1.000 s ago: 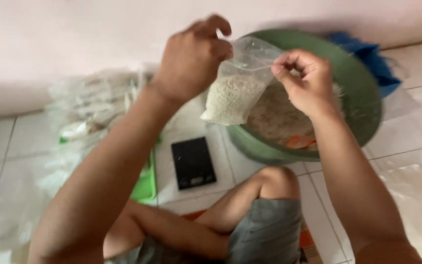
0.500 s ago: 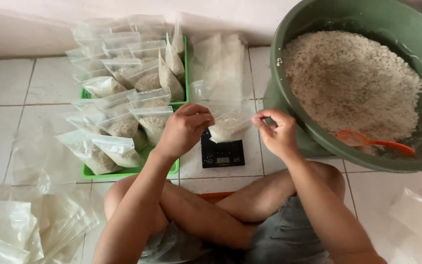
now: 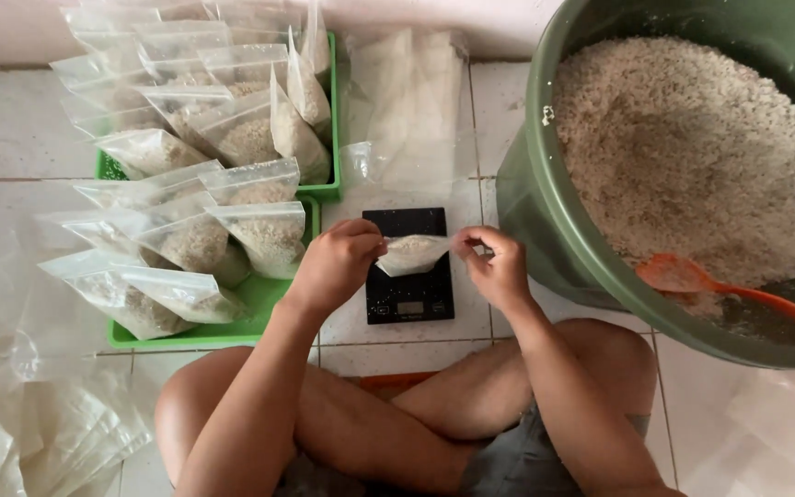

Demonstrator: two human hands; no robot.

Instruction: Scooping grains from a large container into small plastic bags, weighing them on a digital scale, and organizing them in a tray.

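Note:
A small clear plastic bag of white rice [image 3: 413, 253] is held by its top edge just above a black digital scale [image 3: 409, 293] on the tiled floor. My left hand [image 3: 338, 262] pinches the bag's left corner and my right hand [image 3: 496, 265] pinches its right corner. I sit cross-legged behind the scale, knees at the bottom of the view.
A big green basin [image 3: 545, 230] full of rice with an orange scoop [image 3: 710, 283] stands at the right. Green trays [image 3: 259, 308] at the left hold several filled bags [image 3: 232, 138]. Empty clear bags [image 3: 411, 101] lie beyond the scale, more at the lower left [image 3: 39, 433].
A second ago both hands held the bag up high in front of the basin. They have since come down, and the bag is now just over the scale.

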